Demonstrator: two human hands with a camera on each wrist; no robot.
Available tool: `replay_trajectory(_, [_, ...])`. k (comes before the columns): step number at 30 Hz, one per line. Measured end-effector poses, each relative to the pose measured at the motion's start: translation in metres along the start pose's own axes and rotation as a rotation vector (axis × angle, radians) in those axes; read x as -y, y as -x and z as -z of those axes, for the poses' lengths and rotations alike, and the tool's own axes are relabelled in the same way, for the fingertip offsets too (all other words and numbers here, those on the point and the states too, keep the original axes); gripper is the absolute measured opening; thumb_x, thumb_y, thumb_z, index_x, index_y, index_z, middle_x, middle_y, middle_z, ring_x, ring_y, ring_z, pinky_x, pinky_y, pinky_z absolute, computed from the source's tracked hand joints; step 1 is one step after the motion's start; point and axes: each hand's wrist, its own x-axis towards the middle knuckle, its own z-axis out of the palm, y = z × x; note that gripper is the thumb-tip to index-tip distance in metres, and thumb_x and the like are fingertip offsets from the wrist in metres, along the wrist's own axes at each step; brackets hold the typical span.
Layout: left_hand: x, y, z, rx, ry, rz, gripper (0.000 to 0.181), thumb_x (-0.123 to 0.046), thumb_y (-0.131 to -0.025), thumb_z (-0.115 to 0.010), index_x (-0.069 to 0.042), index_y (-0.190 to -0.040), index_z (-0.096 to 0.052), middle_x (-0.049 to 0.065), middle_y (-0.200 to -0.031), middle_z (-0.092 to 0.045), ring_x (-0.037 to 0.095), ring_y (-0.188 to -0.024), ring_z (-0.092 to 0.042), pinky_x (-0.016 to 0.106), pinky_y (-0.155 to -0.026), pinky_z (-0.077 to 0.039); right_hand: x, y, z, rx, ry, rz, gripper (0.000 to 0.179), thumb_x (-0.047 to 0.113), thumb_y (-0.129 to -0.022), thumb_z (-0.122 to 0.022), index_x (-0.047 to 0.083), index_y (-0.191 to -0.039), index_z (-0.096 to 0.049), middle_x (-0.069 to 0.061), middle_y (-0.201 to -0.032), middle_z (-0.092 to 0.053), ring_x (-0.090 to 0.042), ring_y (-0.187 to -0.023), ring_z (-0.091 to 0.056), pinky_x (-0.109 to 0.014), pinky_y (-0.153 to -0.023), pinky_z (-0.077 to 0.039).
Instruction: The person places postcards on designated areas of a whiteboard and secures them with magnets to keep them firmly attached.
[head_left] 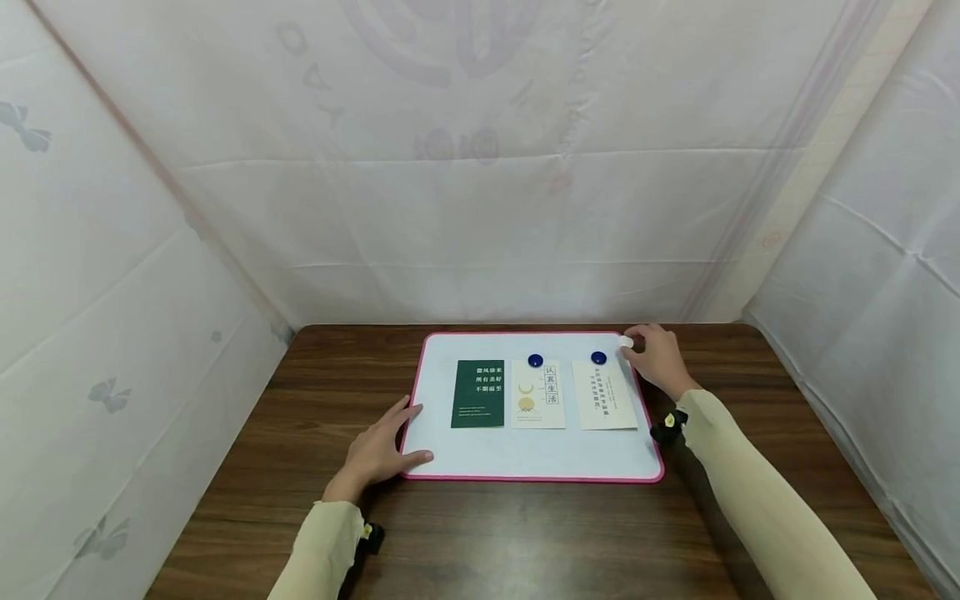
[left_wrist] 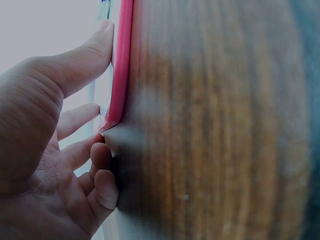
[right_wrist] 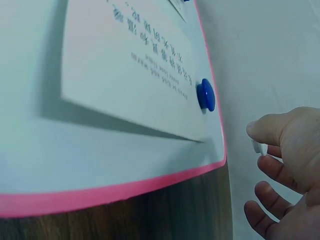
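A whiteboard (head_left: 480, 454) with a pink rim lies on the table. My left hand (head_left: 377, 446) rests at its lower left corner, fingers spread along the left edge and thumb over the bottom rim. By the upper right corner, my right hand (head_left: 658, 360) pinches a small white magnet (right_wrist: 258, 147) between thumb and index finger. On the board are a green card (head_left: 477, 408), a cream card with a moon picture (head_left: 534, 408) and a tilted cream text card (head_left: 606, 404). Round blue magnets sit at the top edges of the moon card (head_left: 536, 360) and text card (head_left: 598, 357).
The dark wood table (head_left: 510, 533) extends around the board. A pale cloth sheet (head_left: 465, 217) hangs behind it, with more sheeting at the left (head_left: 135, 333) and right (head_left: 862, 275). The text card's lower edge lifts off the board.
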Motion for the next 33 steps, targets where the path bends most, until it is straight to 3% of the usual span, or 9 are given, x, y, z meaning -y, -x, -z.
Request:
replay_trajectory(6, [0.001, 0.000, 0.000, 0.004, 0.003, -0.003, 0.092, -0.057, -0.080, -0.082, -0.018, -0.155, -0.047, 0.014, -0.167, -0.030, 0.045, -0.140, -0.046, 0.072, -0.105, -0.037, 0.010, 0.001, 0.000, 0.002, -0.007, 0.022, 0.036, 0.014, -0.097, -0.070, -0.006, -0.127, -0.065, -0.029, -0.129, -0.057, -0.045, -0.119, -0.048, -0.061, -0.103, -0.041])
replay_trajectory(10, [0.001, 0.001, 0.000, 0.008, 0.005, 0.004, 0.092, -0.057, -0.080, -0.082, -0.018, -0.155, -0.047, 0.013, -0.167, -0.030, 0.045, -0.141, -0.045, 0.072, -0.106, -0.036, 0.017, 0.002, -0.001, -0.005, -0.005, 0.046, 0.035, 0.013, -0.096, -0.071, -0.006, -0.126, -0.066, -0.025, -0.115, -0.061, -0.037, -0.104, -0.051, -0.054, -0.091, -0.046])
replay_trajectory(15, [0.001, 0.001, 0.000, 0.007, 0.002, 0.007, 0.091, -0.056, -0.080, -0.083, -0.017, -0.154, -0.048, 0.014, -0.167, -0.030, 0.045, -0.140, -0.046, 0.072, -0.106, -0.035, 0.027, 0.000, -0.003, 0.004, -0.016, 0.066, 0.035, 0.013, -0.096, -0.073, -0.006, -0.125, -0.067, -0.022, -0.105, -0.061, -0.033, -0.096, -0.050, -0.046, -0.083, -0.043])
replay_trajectory(24, [0.002, 0.000, 0.001, 0.008, 0.003, 0.011, 0.092, -0.057, -0.080, -0.083, -0.017, -0.155, -0.047, 0.015, -0.167, -0.030, 0.046, -0.140, -0.045, 0.073, -0.106, -0.034, 0.042, -0.005, -0.011, 0.029, -0.027, 0.078, 0.033, 0.014, -0.095, -0.074, -0.002, -0.123, -0.069, -0.021, -0.117, -0.064, -0.035, -0.104, -0.053, -0.051, -0.092, -0.046])
replay_trajectory(33, [0.003, -0.001, 0.001, 0.015, 0.003, 0.021, 0.092, -0.056, -0.080, -0.083, -0.017, -0.155, -0.047, 0.014, -0.167, -0.029, 0.045, -0.141, -0.044, 0.073, -0.107, -0.034, 0.059, -0.008, -0.021, 0.030, -0.038, 0.116, 0.028, 0.013, -0.094, -0.075, -0.002, -0.118, -0.071, -0.019, -0.112, -0.066, -0.034, -0.104, -0.053, -0.052, -0.097, -0.042])
